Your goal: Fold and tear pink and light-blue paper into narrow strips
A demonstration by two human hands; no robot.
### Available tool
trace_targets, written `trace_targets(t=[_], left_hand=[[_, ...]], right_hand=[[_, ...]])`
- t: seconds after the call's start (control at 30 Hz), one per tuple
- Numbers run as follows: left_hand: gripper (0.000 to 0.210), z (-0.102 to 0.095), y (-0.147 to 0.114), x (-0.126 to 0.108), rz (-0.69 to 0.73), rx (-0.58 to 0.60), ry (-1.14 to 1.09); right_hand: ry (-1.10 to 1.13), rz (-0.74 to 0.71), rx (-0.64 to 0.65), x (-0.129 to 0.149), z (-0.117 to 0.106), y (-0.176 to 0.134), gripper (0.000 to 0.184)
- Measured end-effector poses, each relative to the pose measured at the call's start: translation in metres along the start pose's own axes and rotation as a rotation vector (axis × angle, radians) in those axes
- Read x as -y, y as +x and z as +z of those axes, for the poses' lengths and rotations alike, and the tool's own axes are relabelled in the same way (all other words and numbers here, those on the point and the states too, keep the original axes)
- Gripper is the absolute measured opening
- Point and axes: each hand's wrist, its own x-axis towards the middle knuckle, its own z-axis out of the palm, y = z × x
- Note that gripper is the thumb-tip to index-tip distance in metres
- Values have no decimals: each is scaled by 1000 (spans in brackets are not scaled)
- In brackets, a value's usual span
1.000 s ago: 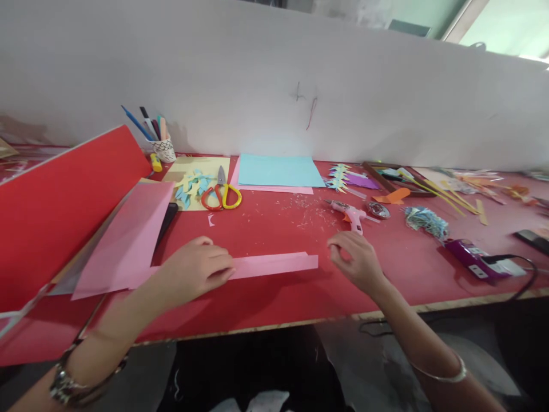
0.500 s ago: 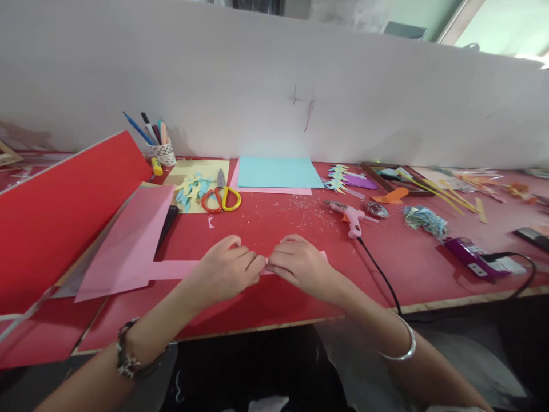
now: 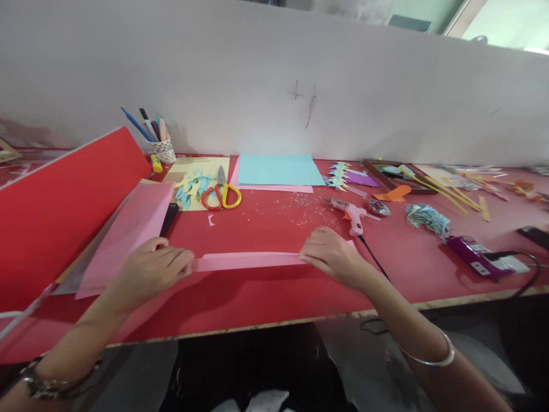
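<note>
A long pink paper strip (image 3: 249,261) stretches between my two hands, just above the red tabletop, with what looks like a fold along its upper edge. My left hand (image 3: 156,266) is closed on the strip's left part. Further right, my right hand (image 3: 330,256) pinches it, and a bit of pink paper shows past the knuckles. My fingertips are partly hidden on both sides. Left of my left hand lies a larger pink sheet (image 3: 128,240). Beyond my right hand rests a pink glue gun (image 3: 354,217) with a black cord.
Scissors (image 3: 222,194) lie by blue and yellow paper cuttings (image 3: 193,186). Behind are blue sheets (image 3: 281,170) and a pen cup (image 3: 163,151). A red board (image 3: 64,212) leans at left. To the right are a brown tray (image 3: 394,180) and a purple power strip (image 3: 476,257).
My hands have moved apart along the pink strip, the left one leftward and the right one rightward. More of the strip shows between them now.
</note>
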Motion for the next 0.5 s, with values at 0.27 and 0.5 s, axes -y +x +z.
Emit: trace_targets(t=[0.27,0.5], left_hand=[[21,-3,-4,7,-266,-126,56],[16,-6,12,-7,-500,-262,-179]], right_hand=[[-104,103,-129,-1,-9,2,24],[-215,20,-117,4,9,13,18]])
